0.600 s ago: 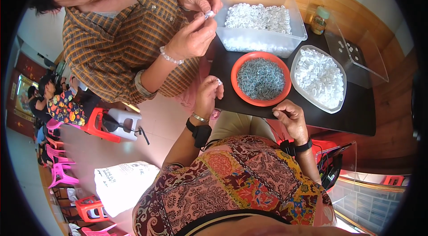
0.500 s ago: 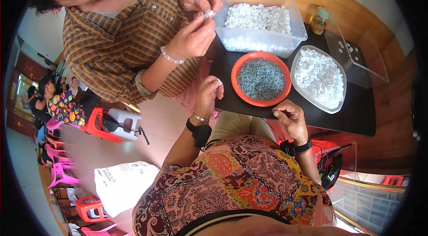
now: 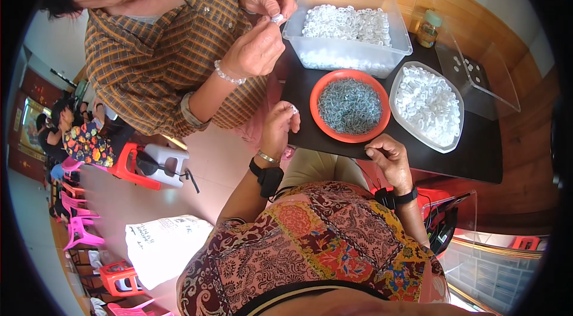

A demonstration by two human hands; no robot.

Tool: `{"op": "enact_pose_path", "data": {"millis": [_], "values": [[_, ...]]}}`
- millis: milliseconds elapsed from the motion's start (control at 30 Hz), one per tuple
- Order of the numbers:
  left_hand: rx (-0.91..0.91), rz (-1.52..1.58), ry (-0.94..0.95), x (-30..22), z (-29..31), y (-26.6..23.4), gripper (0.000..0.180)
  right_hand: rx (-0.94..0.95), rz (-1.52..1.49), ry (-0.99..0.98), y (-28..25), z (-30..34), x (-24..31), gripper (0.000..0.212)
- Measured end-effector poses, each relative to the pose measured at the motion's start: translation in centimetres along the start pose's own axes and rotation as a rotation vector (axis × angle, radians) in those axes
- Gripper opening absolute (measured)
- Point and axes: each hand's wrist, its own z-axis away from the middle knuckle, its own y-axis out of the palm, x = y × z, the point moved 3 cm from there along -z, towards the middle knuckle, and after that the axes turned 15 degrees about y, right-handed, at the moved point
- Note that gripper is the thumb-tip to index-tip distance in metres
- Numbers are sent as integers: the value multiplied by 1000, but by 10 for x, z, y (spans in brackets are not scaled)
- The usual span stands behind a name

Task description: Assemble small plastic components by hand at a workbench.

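My left hand (image 3: 278, 128) is closed beside the orange bowl (image 3: 314, 119), a small white plastic clip (image 3: 294, 110) pinched at its fingertips. My right hand (image 3: 391, 161) is at the table's near edge, thumb and forefinger pressed together; whatever they hold is too small to make out. Many small grey metal nails (image 3: 349, 107) fill the bowl between my hands. To its right, a white tray (image 3: 443, 148) is heaped with white plastic clips (image 3: 427, 104). Across from me on the left, a co-worker's hands (image 3: 262, 35) hold a small white piece.
A clear plastic bin (image 3: 352, 56) of white clips stands behind the bowl on the dark table (image 3: 471, 164). Near it are a lidded jar (image 3: 428, 28) and a clear box (image 3: 477, 77). A white sack (image 3: 167, 250) and stools (image 3: 134, 167) are on the floor at left.
The co-worker's lower hand has shifted slightly left around the small white piece. My own hands stay in the same place.
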Motion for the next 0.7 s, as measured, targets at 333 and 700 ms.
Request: {"op": "enact_pose_path", "data": {"millis": [333,700], "values": [[-2,-6,-8,0,1,1,13,-5,-1,-14,0,0,-1,1],[2,-11,-1,0,0,1,13,-1,-16,10,1,-1,0,2]]}}
